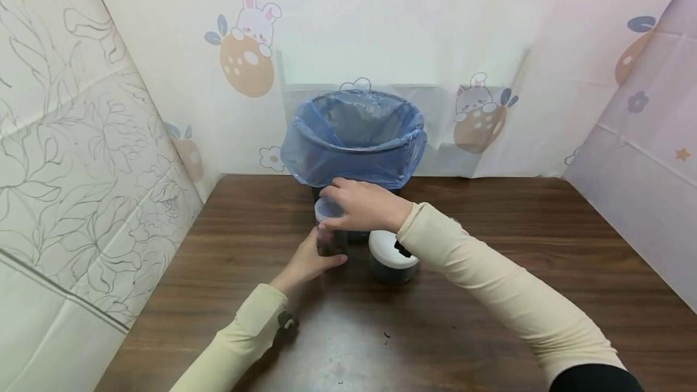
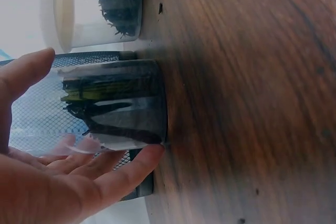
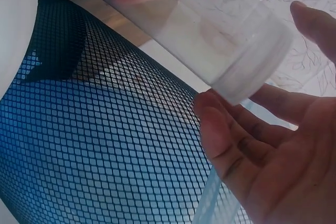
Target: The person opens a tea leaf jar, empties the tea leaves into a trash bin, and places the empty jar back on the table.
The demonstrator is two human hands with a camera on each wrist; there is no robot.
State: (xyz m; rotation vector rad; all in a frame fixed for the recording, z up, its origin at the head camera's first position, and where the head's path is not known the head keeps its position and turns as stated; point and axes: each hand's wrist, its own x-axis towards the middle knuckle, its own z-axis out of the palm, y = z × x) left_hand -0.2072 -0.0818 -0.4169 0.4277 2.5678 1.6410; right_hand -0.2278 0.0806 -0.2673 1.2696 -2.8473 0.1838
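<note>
A tall clear jar (image 1: 331, 245) with dark dried strips in its lower part stands upright on the wooden table. My left hand (image 1: 308, 264) holds it low, thumb on the near side and fingers reaching round behind; through the clear wall (image 2: 113, 98) some of the fingers show. Over the jar's top is my right hand (image 1: 366, 205). In the right wrist view its fingertips are right at the rim of the clear lid (image 3: 257, 61), while the thumb (image 3: 315, 24) stands apart from it.
Just right of the jar sits a shorter tub (image 1: 393, 274) with a white lid and dark contents. Behind both is a black mesh bin (image 3: 131, 140) lined with a blue plastic bag (image 1: 354, 159). Small dark scraps (image 1: 386, 336) lie on the wooden table (image 1: 490, 319). Printed cloth walls enclose it.
</note>
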